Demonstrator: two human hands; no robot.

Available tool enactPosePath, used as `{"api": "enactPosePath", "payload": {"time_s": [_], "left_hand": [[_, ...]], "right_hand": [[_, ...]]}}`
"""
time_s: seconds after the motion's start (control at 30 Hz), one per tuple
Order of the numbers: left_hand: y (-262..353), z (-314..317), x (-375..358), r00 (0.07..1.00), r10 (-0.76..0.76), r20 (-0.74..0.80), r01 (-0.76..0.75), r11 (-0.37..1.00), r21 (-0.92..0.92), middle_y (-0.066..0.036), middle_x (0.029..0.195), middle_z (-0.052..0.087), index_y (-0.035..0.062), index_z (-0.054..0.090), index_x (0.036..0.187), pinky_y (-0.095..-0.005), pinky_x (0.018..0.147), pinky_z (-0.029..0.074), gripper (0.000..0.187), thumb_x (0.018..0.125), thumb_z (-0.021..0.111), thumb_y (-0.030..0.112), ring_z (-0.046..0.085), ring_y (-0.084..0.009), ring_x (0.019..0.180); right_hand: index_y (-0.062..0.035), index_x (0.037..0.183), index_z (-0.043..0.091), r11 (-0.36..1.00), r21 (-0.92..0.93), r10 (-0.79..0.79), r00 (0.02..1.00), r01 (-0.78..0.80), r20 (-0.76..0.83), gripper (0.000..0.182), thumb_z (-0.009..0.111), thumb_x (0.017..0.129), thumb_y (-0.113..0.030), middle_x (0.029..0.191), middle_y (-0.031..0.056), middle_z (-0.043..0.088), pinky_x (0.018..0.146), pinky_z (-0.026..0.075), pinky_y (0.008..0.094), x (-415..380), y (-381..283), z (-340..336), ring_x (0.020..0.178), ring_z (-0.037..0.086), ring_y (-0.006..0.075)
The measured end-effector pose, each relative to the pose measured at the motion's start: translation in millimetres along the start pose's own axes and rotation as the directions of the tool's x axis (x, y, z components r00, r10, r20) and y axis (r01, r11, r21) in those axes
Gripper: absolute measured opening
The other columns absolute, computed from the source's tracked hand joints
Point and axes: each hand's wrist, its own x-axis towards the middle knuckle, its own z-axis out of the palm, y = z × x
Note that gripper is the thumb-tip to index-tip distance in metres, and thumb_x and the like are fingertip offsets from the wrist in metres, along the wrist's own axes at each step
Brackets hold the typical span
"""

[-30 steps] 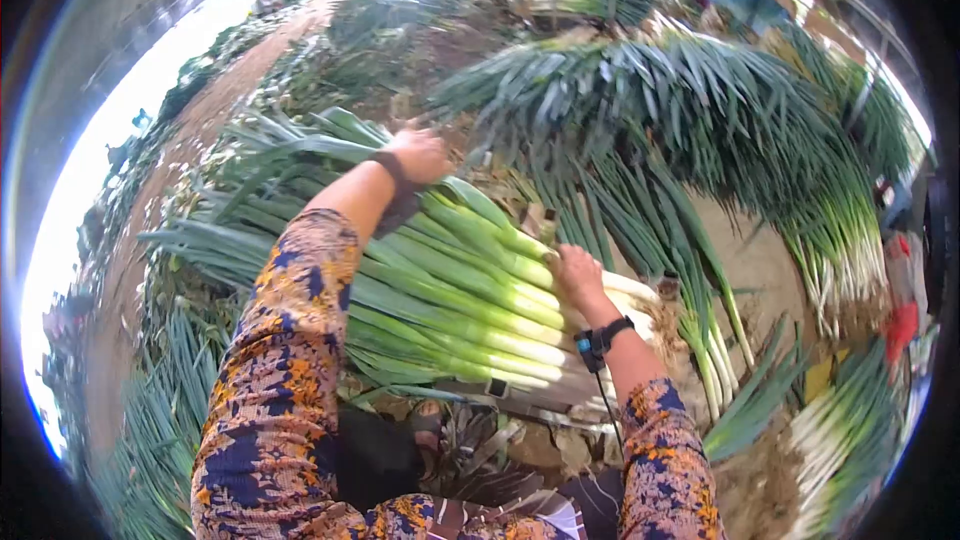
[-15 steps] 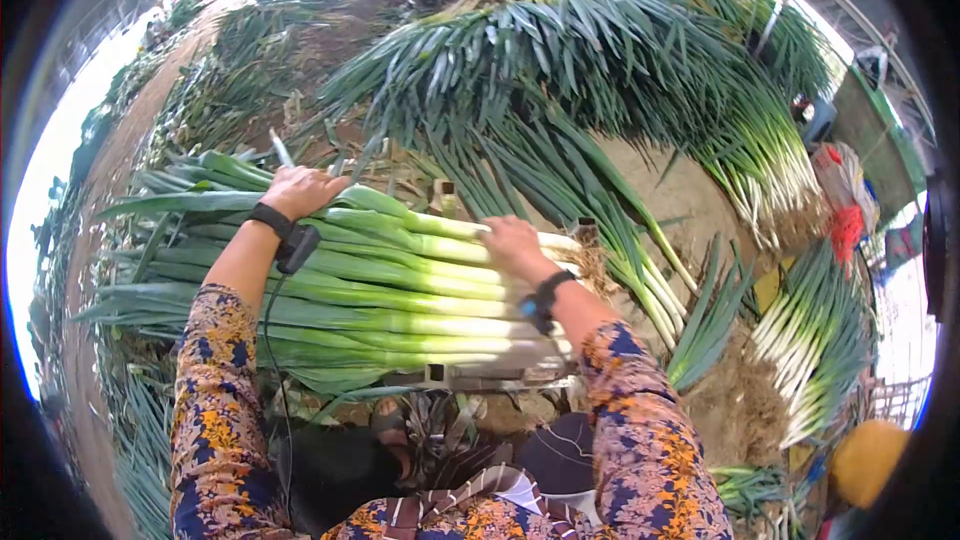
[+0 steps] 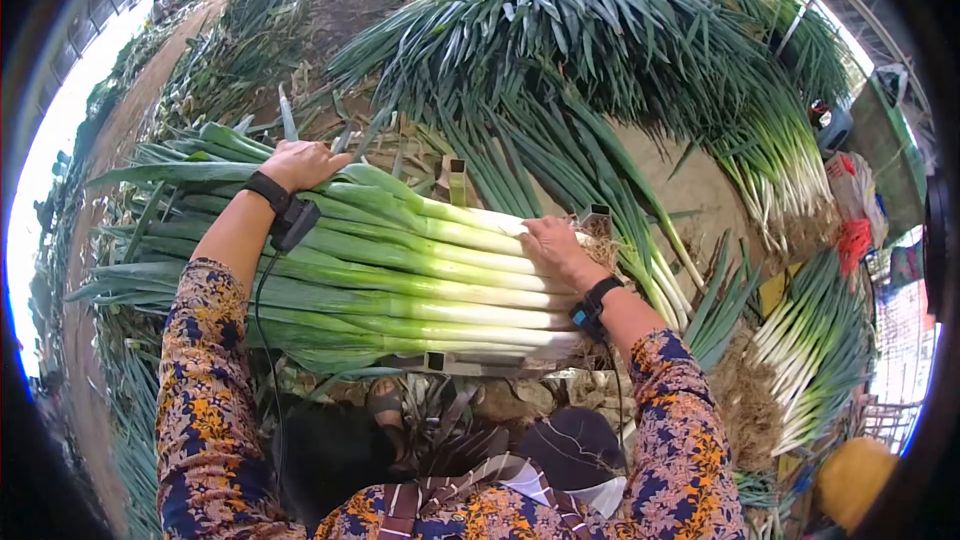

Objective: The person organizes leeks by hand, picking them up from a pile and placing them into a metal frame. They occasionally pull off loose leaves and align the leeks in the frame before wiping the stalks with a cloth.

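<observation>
A wide layer of large green onions (image 3: 470, 270) lies side by side in front of me, leaves to the left and white stalks to the right. My left hand (image 3: 300, 166) is closed over the leaves at the far edge of the layer. Near the root end, my right hand (image 3: 562, 252) curls its fingers over the far white stalks. Both wrists wear black straps with small devices. Under and around the layer, square metal tube posts (image 3: 455, 182) of a rack stick up. Some roots (image 3: 602, 250) show just past my right hand.
A long heap of green onions (image 3: 560, 50) curves across the far side. Another bunch (image 3: 810, 340) lies at the right, near a red plastic bag (image 3: 850, 240) and a yellow-orange rounded object (image 3: 857, 483). A dark round stool (image 3: 572, 448) is close to my body.
My right hand has slid right along the white stalks toward the root end. My left hand stays on the leaves. The view has shifted slightly.
</observation>
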Motion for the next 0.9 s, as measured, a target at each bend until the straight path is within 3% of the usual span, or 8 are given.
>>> {"api": "enactPosePath", "payload": {"time_s": [0.17,0.27,0.33,0.4,0.43,0.53,0.6,0.9], "left_hand": [[-14,20,21,0.965,0.245,-0.098,-0.262,0.931,-0.254,-0.012,0.133,0.058,0.0115,0.059,0.127,-0.0415,0.102,0.043,0.038,0.104,0.034,0.026,0.054,-0.0311,0.124],[-16,23,26,0.948,0.303,-0.103,-0.31,0.948,-0.066,-0.012,0.132,0.059,0.0104,0.059,0.126,-0.041,0.099,0.044,0.038,0.104,0.034,0.028,0.055,-0.0326,0.122],[4,1,13,0.957,0.291,-0.017,-0.291,0.947,-0.139,-0.016,0.132,0.06,0.0071,0.062,0.121,-0.0415,0.097,0.045,0.043,0.102,0.038,0.037,0.055,-0.0333,0.122],[20,-15,3,0.946,0.322,0.041,-0.304,0.923,-0.236,-0.018,0.13,0.06,0.007,0.063,0.122,-0.042,0.097,0.046,0.05,0.1,0.042,0.046,0.055,-0.0346,0.122],[33,-14,-3,0.999,0.027,0.036,-0.021,0.984,-0.176,-0.019,0.125,0.063,0.0082,0.063,0.127,-0.045,0.096,0.045,0.062,0.094,0.047,0.059,0.058,-0.0357,0.118],[28,11,1,0.995,-0.012,-0.104,-0.01,0.979,-0.203,-0.018,0.12,0.067,0.0086,0.066,0.126,-0.0509,0.098,0.04,0.076,0.086,0.049,0.071,0.061,-0.0353,0.114],[29,15,5,0.995,-0.012,-0.099,-0.006,0.984,-0.179,-0.018,0.116,0.069,0.0084,0.067,0.124,-0.0516,0.099,0.039,0.067,0.089,0.049,0.063,0.062,-0.0351,0.113],[31,22,3,0.993,0.045,-0.11,-0.066,0.978,-0.197,-0.017,0.115,0.068,0.0188,0.061,0.131,-0.051,0.099,0.037,0.048,0.094,0.053,0.049,0.061,-0.0346,0.112]], "right_hand": [[-0.0108,0.121,0.062,1.0,-0.018,0.008,0.998,-0.007,0.056,0.046,0.048,0.094,-0.046,0.11,0.0192,0.06,0.097,0.039,0.0485,-1,-3,-2,0.104,0.053,0.0377],[-0.0084,0.122,0.061,1.0,0.006,0.027,0.997,-0.028,0.076,0.05,0.046,0.094,-0.048,0.112,0.02,0.059,0.098,0.037,0.0489,-4,-5,1,0.106,0.051,0.037],[-0.0078,0.12,0.061,0.999,0.029,0.041,0.996,-0.043,0.083,0.05,0.046,0.094,-0.047,0.113,0.0194,0.058,0.098,0.037,0.0489,-6,-7,0,0.108,0.05,0.0366],[-0.0078,0.119,0.06,0.99,-0.067,-0.124,0.991,0.127,0.042,0.048,0.05,0.092,-0.046,0.114,0.0194,0.056,0.099,0.036,0.0488,-12,8,18,0.11,0.047,0.037],[-0.0079,0.12,0.059,0.989,-0.066,-0.129,0.991,0.132,0.044,0.047,0.05,0.092,-0.045,0.115,0.0196,0.055,0.099,0.036,0.0489,-12,3,13,0.111,0.047,0.0373],[-0.0081,0.127,0.055,0.996,-0.05,-0.065,0.983,0.075,0.172,0.051,0.052,0.092,-0.044,0.12,0.0203,0.054,0.104,0.033,0.0493,-17,-16,-8,0.117,0.046,0.0373],[-0.0081,0.129,0.054,0.995,0.07,0.069,0.991,-0.077,0.115,0.052,0.051,0.093,-0.045,0.122,0.0201,0.054,0.106,0.032,0.0488,-15,-22,-9,0.119,0.045,0.0367],[-0.0062,0.139,0.049,0.973,0.02,0.23,0.971,-0.231,0.061,0.079,0.064,0.083,-0.06,0.13,0.0208,0.049,0.109,0.032,0.0469,-23,2,-16,0.123,0.043,0.0368]]}}
